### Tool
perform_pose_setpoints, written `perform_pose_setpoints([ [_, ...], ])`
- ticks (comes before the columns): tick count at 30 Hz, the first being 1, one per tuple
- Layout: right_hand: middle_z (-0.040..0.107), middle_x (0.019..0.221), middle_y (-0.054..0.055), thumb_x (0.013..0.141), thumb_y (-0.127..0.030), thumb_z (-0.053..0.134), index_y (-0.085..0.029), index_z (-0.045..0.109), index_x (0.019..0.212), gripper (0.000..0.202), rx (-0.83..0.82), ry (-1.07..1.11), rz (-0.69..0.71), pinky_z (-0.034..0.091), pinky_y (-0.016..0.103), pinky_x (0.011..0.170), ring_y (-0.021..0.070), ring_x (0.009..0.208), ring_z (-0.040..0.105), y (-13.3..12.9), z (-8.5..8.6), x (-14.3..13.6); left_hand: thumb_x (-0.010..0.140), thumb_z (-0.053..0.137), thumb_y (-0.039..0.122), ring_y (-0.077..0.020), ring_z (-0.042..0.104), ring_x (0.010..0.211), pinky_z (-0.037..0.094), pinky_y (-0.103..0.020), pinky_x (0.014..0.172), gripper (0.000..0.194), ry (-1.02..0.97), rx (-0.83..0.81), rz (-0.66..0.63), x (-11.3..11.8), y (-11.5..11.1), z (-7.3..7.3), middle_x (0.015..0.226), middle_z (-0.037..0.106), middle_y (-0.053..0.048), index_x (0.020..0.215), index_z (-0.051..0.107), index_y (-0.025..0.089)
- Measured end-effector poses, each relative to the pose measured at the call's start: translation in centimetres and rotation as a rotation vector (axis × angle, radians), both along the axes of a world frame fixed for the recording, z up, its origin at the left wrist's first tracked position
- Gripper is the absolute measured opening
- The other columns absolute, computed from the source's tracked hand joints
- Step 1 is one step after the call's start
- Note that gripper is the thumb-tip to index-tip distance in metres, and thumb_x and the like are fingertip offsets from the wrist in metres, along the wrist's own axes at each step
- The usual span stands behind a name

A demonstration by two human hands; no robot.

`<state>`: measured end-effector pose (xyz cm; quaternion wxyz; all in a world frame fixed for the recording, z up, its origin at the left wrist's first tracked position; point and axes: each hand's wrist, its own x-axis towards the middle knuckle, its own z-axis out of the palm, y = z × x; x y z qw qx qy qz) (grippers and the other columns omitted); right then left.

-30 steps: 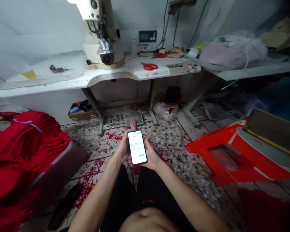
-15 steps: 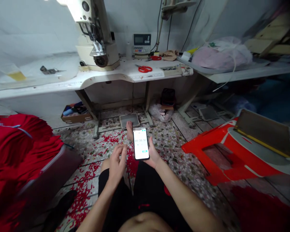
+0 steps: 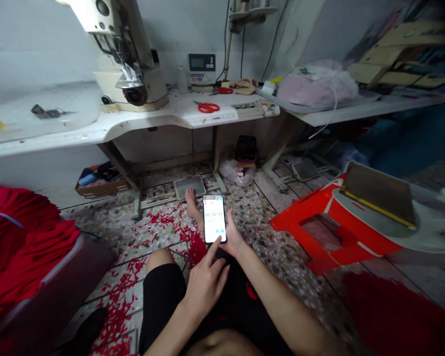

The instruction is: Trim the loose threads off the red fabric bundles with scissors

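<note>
My right hand (image 3: 235, 237) grips a smartphone (image 3: 214, 223) upright over my lap. Its lit white screen shows a timer with large digits reading about 00:30:57. My left hand (image 3: 204, 279) holds nothing; its index finger is stretched out with the tip at the lower edge of the screen, and the other fingers are apart and loosely bent. Whether the fingertip presses the glass, I cannot tell.
A white sewing machine (image 3: 129, 74) and red-handled scissors (image 3: 208, 107) are on the table (image 3: 163, 114). Red cloth (image 3: 25, 237) fills a bin at left. An orange stool (image 3: 294, 222) stands at right. Red scraps (image 3: 124, 291) litter the floor around a foot pedal (image 3: 190, 186).
My left hand has moved right and down, its index finger now extended to the phone's bottom edge. The right hand still holds the phone. The view has turned slightly right.
</note>
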<state>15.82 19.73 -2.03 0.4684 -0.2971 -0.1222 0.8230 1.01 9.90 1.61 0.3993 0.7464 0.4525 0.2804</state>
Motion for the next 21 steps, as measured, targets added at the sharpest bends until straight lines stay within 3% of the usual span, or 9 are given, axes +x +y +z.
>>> perform_pose_setpoints([
  [9, 0.08, 0.092, 0.017, 0.099, -0.084, 0.012, -0.009, 0.067, 0.132, 0.099, 0.021, 0.033, -0.002, 0.062, 0.042, 0.078, 0.0273, 0.077, 0.077, -0.25, -0.4, -0.33, 0.104, 0.049, 0.038, -0.0348, 0.073, 0.101, 0.06, -0.051, 0.086, 0.029, 0.166, 0.093, -0.013, 0.26, 0.39, -0.61, 0.163, 0.046, -0.01, 0.099, 0.075, 0.026],
  [21, 0.079, 0.094, 0.016, 0.099, -0.083, 0.011, -0.009, 0.067, 0.133, 0.098, 0.034, 0.026, 0.007, 0.061, 0.036, 0.074, 0.0239, 0.074, 0.076, -0.49, 0.14, -0.61, 0.103, 0.05, 0.035, -0.0339, 0.072, 0.105, 0.06, -0.05, 0.088, 0.025, 0.167, 0.112, -0.004, 0.16, 0.48, -1.0, 0.162, 0.048, -0.009, 0.097, 0.073, 0.026],
])
